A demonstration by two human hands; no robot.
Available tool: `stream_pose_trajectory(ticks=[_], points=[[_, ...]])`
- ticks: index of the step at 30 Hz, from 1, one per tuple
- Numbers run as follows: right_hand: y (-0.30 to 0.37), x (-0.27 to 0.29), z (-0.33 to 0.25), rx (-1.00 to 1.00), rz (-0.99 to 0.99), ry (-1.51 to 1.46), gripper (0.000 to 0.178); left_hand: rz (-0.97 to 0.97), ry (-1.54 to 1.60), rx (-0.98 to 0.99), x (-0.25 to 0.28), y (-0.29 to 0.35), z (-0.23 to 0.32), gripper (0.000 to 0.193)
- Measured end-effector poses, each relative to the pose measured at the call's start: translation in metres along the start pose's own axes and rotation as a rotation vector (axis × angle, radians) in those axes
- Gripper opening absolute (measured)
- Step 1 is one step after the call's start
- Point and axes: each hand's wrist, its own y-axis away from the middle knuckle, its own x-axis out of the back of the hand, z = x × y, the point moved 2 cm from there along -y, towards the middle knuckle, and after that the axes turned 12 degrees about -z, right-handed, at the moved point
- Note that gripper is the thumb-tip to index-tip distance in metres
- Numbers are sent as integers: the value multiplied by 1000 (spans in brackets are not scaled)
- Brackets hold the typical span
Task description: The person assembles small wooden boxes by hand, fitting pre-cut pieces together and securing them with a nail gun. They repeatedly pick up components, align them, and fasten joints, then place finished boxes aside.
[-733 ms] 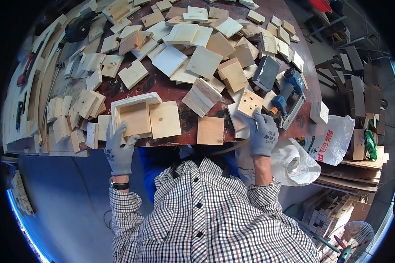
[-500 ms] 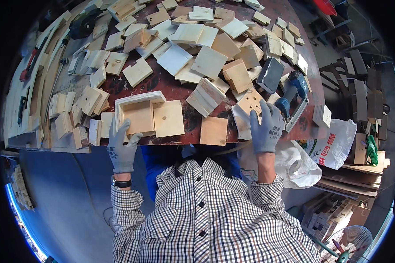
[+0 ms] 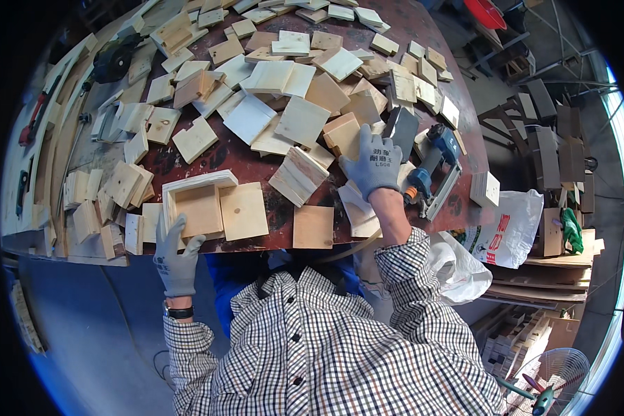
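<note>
- Apparently steadying pale, open-sided wooden box (image 3: 200,210) at dark-red bench (image 3: 227,151) edge with left hand (image 3: 175,253) — thumb spread from fingers.
- Likely mid-pick with right hand (image 3: 373,163) beside tan, notched wooden block (image 3: 342,133) — cannot tell if pinching.
- Needs firm pinch next.

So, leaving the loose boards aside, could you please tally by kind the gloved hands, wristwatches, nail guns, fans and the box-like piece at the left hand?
Gloved hands: 2 (left hand, right hand)
Box-like wooden piece: 1
Blue nail gun: 1
Wristwatch: 1
Fan: 1
Total: 6
</note>
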Motion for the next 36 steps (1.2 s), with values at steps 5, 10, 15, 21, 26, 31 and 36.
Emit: stream_pose_trajectory(ticks=[5,10,15,21,26,31,36], points=[[2,9,10,-164,176,-64,89,-15,7,16,1,1,1,53],[2,18,21,-219,383,-372,91,-22,2,11,1,-1,4,53],[-5,23,37,-232,350,-1358,72,-19,26,37,-2,4,-4,54],[13,42,22,-110,380,-1276,70,-27,16,31,1,2,0,57],[25,35,9,-70,194,-637,69,-37,55,50,-3,2,-3,58],[12,22,-7,13,-63,1,61,-31,45,29,-3,2,-2,59],[-63,33,-14,15,129,-312,53,10,13,0,-2,5,-4,57]])
